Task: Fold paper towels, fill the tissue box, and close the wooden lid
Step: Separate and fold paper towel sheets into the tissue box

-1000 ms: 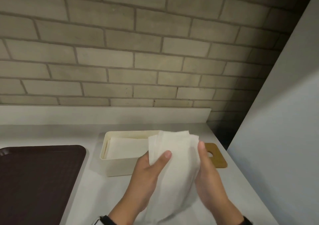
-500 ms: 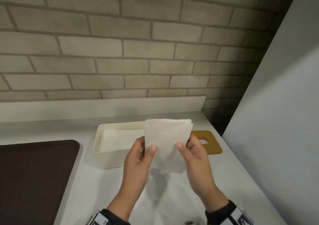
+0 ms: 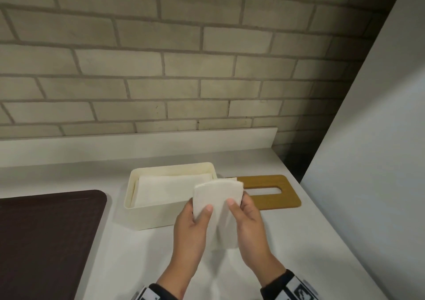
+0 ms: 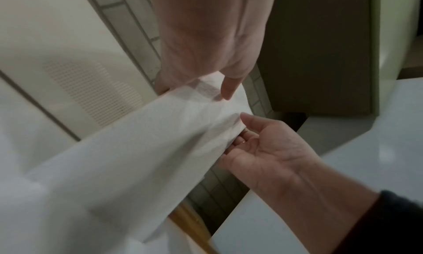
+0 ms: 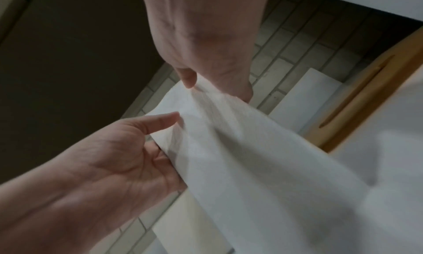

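Observation:
A folded white paper towel (image 3: 218, 196) stands upright in front of me, its top edge bowed, just before the right end of the cream tissue box (image 3: 147, 216). My left hand (image 3: 200, 216) pinches its left side, thumb in front. My right hand (image 3: 241, 210) pinches its right side the same way. The box is open and holds a stack of folded towels (image 3: 165, 189). The wooden lid (image 3: 276, 200), with a long slot, lies flat on the counter right of the box. In the wrist views the towel (image 4: 137, 158) (image 5: 251, 158) hangs between both hands.
A dark brown tray (image 3: 46, 242) lies at the left of the white counter (image 3: 138, 265). A brick wall (image 3: 184, 81) with a low white ledge stands behind the box. A tall white panel (image 3: 368, 161) bounds the counter on the right.
The towel went from draped over my hands to held up flat, and now its sides are drawn closer together so it bows. The hands sit a little lower.

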A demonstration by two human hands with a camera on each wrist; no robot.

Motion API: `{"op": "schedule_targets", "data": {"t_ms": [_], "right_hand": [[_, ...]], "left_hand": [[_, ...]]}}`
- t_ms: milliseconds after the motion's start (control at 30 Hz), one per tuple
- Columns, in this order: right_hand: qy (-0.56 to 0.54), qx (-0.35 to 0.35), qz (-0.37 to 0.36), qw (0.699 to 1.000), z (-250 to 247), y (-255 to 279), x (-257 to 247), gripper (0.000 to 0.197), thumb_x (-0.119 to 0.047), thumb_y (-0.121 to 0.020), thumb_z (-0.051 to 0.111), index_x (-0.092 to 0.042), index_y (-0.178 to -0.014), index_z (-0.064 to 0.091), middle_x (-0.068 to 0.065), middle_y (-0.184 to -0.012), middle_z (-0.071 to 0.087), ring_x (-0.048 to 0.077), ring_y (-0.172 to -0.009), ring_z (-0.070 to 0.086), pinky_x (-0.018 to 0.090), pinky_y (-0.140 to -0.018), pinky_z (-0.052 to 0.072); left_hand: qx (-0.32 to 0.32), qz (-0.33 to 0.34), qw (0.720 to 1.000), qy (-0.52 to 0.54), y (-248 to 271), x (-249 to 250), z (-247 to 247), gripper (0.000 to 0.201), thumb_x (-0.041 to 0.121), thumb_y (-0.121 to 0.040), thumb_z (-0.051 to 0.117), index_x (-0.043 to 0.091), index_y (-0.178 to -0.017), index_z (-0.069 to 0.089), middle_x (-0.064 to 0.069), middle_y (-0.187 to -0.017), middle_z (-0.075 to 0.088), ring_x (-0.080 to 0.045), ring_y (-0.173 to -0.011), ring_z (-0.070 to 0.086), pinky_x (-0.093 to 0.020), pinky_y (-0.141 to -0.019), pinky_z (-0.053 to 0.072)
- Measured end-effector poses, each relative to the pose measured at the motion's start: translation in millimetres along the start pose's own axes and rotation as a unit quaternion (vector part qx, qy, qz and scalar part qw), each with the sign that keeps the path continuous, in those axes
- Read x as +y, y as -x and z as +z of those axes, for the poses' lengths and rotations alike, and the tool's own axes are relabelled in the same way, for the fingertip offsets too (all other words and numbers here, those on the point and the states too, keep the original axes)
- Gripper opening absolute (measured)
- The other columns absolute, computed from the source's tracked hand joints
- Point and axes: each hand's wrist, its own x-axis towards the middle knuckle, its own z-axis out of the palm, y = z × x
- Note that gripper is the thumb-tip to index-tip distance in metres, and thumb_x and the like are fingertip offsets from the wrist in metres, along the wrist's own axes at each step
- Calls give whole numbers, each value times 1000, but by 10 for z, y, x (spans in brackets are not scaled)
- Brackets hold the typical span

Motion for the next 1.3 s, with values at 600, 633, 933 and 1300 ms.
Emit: {"op": "schedule_targets", "data": {"t_ms": [600,633,933,1300], "right_hand": [[159,-82,37,983,-103,-705,-336,22,5,-88,57,-1,-108,58,21,-90,59,20,-73,64,28,-67,54],[154,-85,34,984,-5,-765,-354,22,1,-89,57,-2,-111,57,19,-93,59,19,-75,64,26,-69,55],[221,-270,44,936,622,-745,-231,50,-16,-72,80,-30,-115,59,-12,-108,69,0,-99,65,20,-83,52],[235,-28,50,970,430,-1140,-89,37,-8,-86,65,-18,-116,46,9,-105,68,23,-90,68,35,-78,57]], "left_hand": [[160,32,981,105,-417,533,-835,23,11,-86,65,10,-109,63,-7,-105,71,-26,-98,68,-32,-78,53],[162,29,981,99,-437,553,-868,25,10,-87,65,6,-111,62,-9,-104,70,-20,-91,69,-24,-69,54],[79,39,976,200,-581,960,-792,37,13,-89,58,8,-126,57,-12,-118,68,-28,-104,67,-43,-87,54],[172,-1,977,-126,-927,507,-1139,33,12,-82,72,25,-106,54,-9,-94,63,-27,-83,60,-32,-68,44]]}}
